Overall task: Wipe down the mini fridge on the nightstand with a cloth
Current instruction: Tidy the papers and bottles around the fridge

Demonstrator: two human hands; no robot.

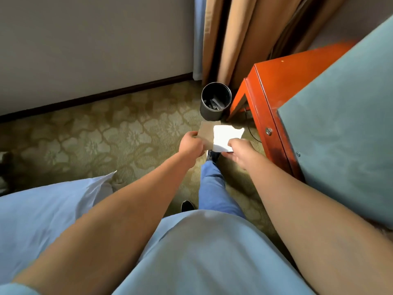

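Both hands hold a small cloth [223,136] stretched out flat above the carpet, in the middle of the head view. Its right part is lit bright white, its left part is in shade and looks tan. My left hand [190,144] pinches the left edge, my right hand [241,152] pinches the lower right corner. The orange-red nightstand [276,81] stands to the right of the cloth. No mini fridge is recognisable in this view.
A dark round waste bin [214,102] with some rubbish stands on the patterned carpet just beyond the cloth, beside the nightstand's leg. Tan curtains [244,35] hang behind it. A teal padded panel [350,124] fills the right side. White bedding [42,209] lies at lower left.
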